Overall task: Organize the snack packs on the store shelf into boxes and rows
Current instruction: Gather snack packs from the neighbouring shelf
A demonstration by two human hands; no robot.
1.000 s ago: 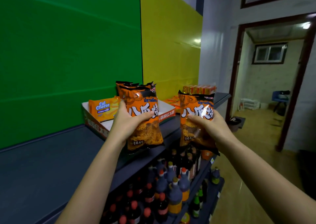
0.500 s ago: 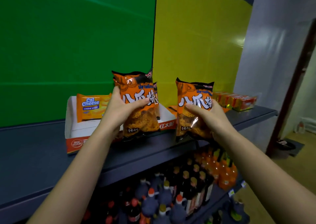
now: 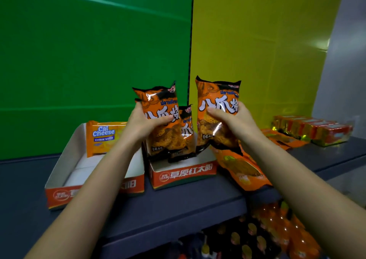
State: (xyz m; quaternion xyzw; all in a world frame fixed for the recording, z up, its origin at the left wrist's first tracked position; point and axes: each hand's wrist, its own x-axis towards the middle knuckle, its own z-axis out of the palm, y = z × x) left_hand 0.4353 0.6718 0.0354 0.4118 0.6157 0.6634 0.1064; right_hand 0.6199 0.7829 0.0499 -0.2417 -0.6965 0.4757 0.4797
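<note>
1. Head view: the left hand [image 3: 142, 124] grips an orange snack pack [image 3: 160, 108] upright, thumb laid across the front and fingers curled round its left edge. The edge of one more pack shows just behind it.
2. The right hand [image 3: 235, 120] grips a second snack pack [image 3: 217, 100] of the same kind, also upright, with the thumb pressed across the front and the fingers wrapped behind the right edge.
3. Both held packs are side by side, close but apart, over the right box [image 3: 184, 174]. Their bottom ends reach down to its open top; I cannot tell whether they touch its floor.
4. A third pack [image 3: 187, 128] stands in that box between the two held ones.
5. The left box [image 3: 65, 181] sits just beside the right box on the dark shelf [image 3: 178, 209]. A cheese wafer pack [image 3: 103, 138] stands at its back wall.
6. Flat orange bags [image 3: 243, 167] lie on the shelf right of the right box, under the right wrist.
7. Red and gold cartons [image 3: 316, 130] are lined up farther right along the shelf.
8. Bottles [image 3: 257, 239] fill the level below.
9. Behind the shelf are a green panel [image 3: 89, 50] and a yellow panel [image 3: 267, 41].
</note>
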